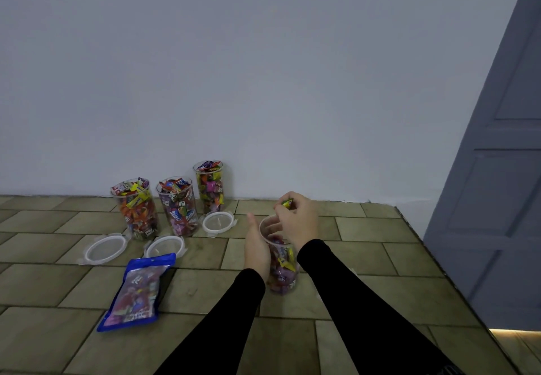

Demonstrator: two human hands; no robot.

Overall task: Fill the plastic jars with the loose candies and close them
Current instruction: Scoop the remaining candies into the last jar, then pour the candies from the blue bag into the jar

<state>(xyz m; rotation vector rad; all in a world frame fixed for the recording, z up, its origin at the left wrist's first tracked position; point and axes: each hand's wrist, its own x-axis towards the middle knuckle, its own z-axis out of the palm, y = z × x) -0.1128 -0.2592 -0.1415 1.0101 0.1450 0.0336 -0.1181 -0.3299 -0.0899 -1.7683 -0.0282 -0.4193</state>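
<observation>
Where tiled surface (380, 260) meets pale wall (263, 67), three filled jars (178, 205) stand.

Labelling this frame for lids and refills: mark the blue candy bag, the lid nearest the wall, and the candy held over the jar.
Blue candy bag (137, 291), head view, middle of its printed front.
Lid nearest the wall (219, 222), head view, its clear centre.
Held candy (287, 203), head view, yellow-green wrapper pinched by the right hand (298, 219).
</observation>
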